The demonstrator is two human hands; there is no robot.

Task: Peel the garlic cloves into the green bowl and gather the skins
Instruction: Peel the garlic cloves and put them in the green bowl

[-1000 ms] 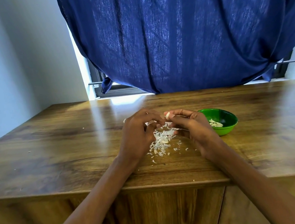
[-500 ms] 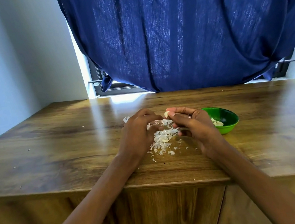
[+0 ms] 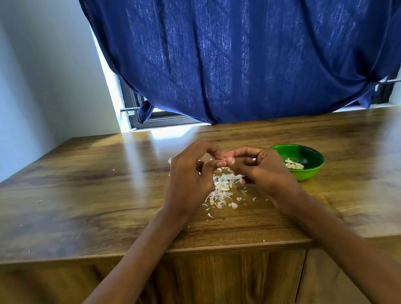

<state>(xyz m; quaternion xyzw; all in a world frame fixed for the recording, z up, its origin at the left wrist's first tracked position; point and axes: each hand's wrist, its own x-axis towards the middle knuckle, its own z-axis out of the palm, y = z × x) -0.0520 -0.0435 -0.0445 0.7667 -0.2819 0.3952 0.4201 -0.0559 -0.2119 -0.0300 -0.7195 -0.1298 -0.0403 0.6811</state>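
My left hand (image 3: 190,178) and my right hand (image 3: 264,169) meet fingertip to fingertip just above the wooden table (image 3: 99,202). Both pinch a garlic clove between curled fingers and thumbs; the clove is almost wholly hidden by the fingertips. Below the hands lies a pile of white garlic skins (image 3: 220,192), with loose flakes scattered towards me. To the right of my right hand stands the green bowl (image 3: 309,173), and a few peeled cloves (image 3: 294,165) lie inside it. My right hand wears a ring.
A dark blue curtain (image 3: 244,45) hangs over the window behind the table's far edge. Tiny skin flakes (image 3: 40,201) dot the table's left side. The table's front edge runs across just below my forearms.
Both hands have risen slightly and closed in on each other. The clove that showed at my right fingertips is now covered by the fingers of both hands.
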